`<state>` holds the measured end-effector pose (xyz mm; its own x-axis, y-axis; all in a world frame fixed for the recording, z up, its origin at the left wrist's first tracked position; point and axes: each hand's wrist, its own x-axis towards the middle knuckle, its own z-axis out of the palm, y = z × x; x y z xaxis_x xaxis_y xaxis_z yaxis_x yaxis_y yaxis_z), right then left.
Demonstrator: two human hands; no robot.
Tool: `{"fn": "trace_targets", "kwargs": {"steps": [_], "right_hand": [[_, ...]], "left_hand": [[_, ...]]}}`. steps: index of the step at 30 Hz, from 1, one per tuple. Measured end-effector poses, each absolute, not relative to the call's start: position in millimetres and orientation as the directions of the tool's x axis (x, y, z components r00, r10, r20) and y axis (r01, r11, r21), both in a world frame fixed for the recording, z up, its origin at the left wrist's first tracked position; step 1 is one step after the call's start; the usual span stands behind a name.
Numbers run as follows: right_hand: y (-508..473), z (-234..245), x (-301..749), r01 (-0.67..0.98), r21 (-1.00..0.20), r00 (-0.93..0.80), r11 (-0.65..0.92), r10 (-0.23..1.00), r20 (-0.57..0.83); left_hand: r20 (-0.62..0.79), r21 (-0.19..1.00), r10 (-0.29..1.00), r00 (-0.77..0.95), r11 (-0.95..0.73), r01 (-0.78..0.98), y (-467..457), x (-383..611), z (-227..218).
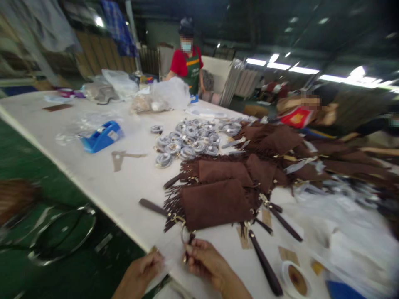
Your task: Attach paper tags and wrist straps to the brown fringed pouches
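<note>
My right hand (pixel 204 259) is at the near edge of the white table (pixel 102 178), fingers pinched on the metal ring and strap end (pixel 187 238) hanging from a brown fringed suede bag (pixel 215 203). My left hand (pixel 143 272) is just to its left, fingers closed on a thin clear sheet or wrapper (pixel 162 270). More brown fringed bags (pixel 224 170) lie stacked behind the near one. Dark brown straps (pixel 264 261) lie across the table to the right.
Several coiled silver chains (pixel 187 143) sit mid-table, a blue tape dispenser (pixel 101 136) to the left. Clear plastic bags (pixel 339 232) pile at the right. A person in a red shirt and green apron (pixel 187 62) stands at the far end. Green floor lies left.
</note>
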<state>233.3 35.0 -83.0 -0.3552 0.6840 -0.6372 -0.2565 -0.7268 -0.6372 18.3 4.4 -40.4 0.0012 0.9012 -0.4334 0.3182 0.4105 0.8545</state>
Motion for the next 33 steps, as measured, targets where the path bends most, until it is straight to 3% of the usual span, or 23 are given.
{"fn": "trace_targets", "kwargs": {"steps": [3, 6, 14, 23, 33], "right_hand": [[34.0, -86.4, 229.5, -0.324, -0.569, -0.372, -0.756, 0.655, -0.658], [36.1, -80.2, 230.0, -0.283, -0.568, -0.365, -0.773, 0.634, -0.682], [33.9, -79.0, 223.7, -0.305, -0.558, -0.366, -0.772, 0.636, -0.679], [10.1, -79.0, 205.3, -0.426, -0.527, -0.353, -0.735, 0.672, -0.651], [2.3, -83.1, 197.9, -0.404, -0.578, -0.249, -0.709, 0.693, -0.677]], "left_hand": [[-0.433, 0.894, 0.891, 0.136, 0.406, 0.187, -5.7, 6.7, -75.2], [-0.442, 0.897, 0.880, 0.176, 0.431, 0.097, -14.7, 1.4, -94.8], [-0.457, 0.888, 0.867, 0.199, 0.457, 0.049, -14.4, -2.2, -97.6], [-0.482, 0.876, 0.854, 0.196, 0.467, 0.121, -22.1, -3.3, -91.4], [-0.446, 0.894, 0.866, 0.225, 0.421, 0.154, -24.9, 10.2, -91.9]]}}
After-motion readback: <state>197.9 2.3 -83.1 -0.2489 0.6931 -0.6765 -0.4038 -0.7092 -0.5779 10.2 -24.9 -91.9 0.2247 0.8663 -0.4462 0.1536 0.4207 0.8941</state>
